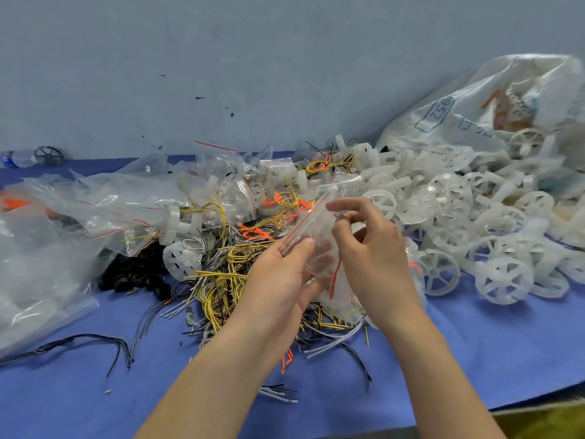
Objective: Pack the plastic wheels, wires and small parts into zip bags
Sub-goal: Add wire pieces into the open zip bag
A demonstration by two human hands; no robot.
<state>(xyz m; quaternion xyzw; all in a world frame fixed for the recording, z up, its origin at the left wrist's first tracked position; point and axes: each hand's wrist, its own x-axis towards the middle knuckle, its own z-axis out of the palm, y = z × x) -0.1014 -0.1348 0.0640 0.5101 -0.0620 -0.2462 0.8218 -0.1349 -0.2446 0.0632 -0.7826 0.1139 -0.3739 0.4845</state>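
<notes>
the left hand [278, 282] and right hand [375, 253] both pinch a clear zip bag [313, 226] above tangled wires [221, 280].

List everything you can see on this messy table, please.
zip bag: one, clear with a red strip, held above the wires
white wheels: many, white, heaped on the right
yellow wires: many, yellow, tangled at centre
orange wires: several, orange, mid-heap
dark wires: several, black and grey, front left
black parts: a pile, black, left of the wires
filled zip bags: several, clear, middle back
large bags: count unclear, clear, left side
sack: one, white with blue print, far right
bottle: one, clear, far left
dark wheel: one, dark, beside the bottle
table cover: one, blue
left hand: grips the zip bag
right hand: pinches its mouth
</notes>
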